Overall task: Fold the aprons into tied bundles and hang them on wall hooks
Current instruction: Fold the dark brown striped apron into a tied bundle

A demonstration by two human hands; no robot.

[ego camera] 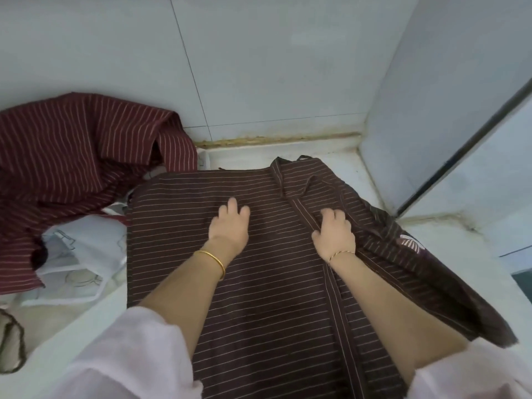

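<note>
From the head camera, your brown apron lay spread on the white counter, directly under both of your forearms. Its long axis ran from 6 o'clock, at your body, out to 12 o'clock, toward the tiled wall. Its right side was turned in over the middle. The edge of that folded flap ran almost parallel to the long axis, from about 12 o'clock at the far hem down to 5 o'clock near your right sleeve.

Your left hand lay flat on the single layer at about 11 o'clock from the apron's middle, fingers straight and pressing the cloth down. Your right hand sat right on the flap's edge at about 1 o'clock. Its fingers were curled into the fabric and its thumb was spread toward the left hand, so it looked to be gripping that edge rather than only smoothing it.

I judge the next fold hinged on that edge. The right hand was already touching it, and the unfolded side lay at 9 o'clock, nearer your left hand.

A second, maroon apron sat heaped at 10 o'clock, touching the brown one's far left corner, with a white printed cloth below it. No wall hooks were in view.
</note>
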